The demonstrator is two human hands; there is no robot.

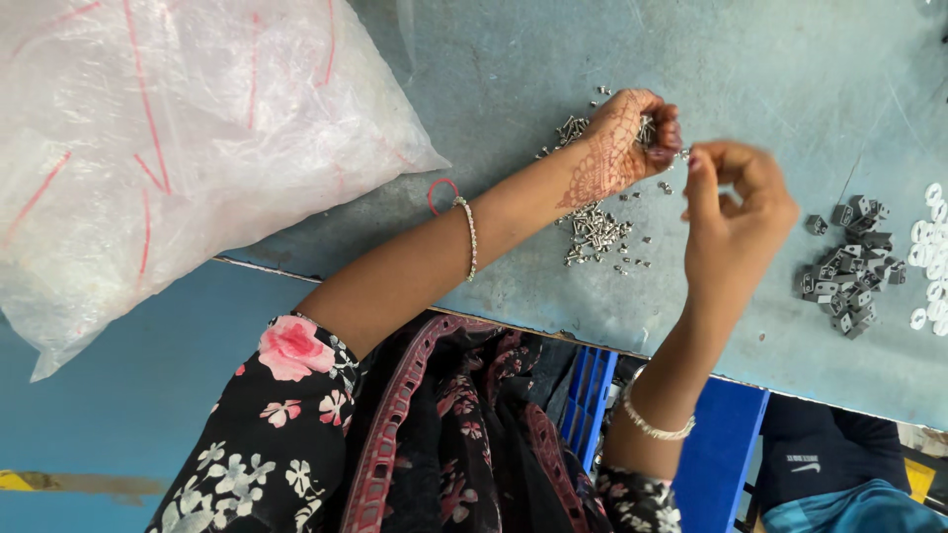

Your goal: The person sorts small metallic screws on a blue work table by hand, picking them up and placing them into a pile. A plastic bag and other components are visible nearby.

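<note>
Two hands: I see both raised over the grey table (513,59), fingertips nearly meeting at about 1 o'clock of the view.
Left hand (624,138): patterned with henna, fingers curled shut around a clutch of small silver screws (646,129).
Right hand (733,212): fingers pinched together at the tips; what they pinch is too small for me to tell.
Loose screws (595,229): scattered pile on the table, below the left hand, at its 6 o'clock.
Grey metal brackets (851,271): heap at 3 o'clock of the right hand, well apart from it.
White washers (930,259): cluster at the view's right edge, just beside the brackets.
Plastic bag (168,148): large, clear, red-streaked, at 10 o'clock.
Red ring (443,195): flat on the table beside the left forearm.
</note>
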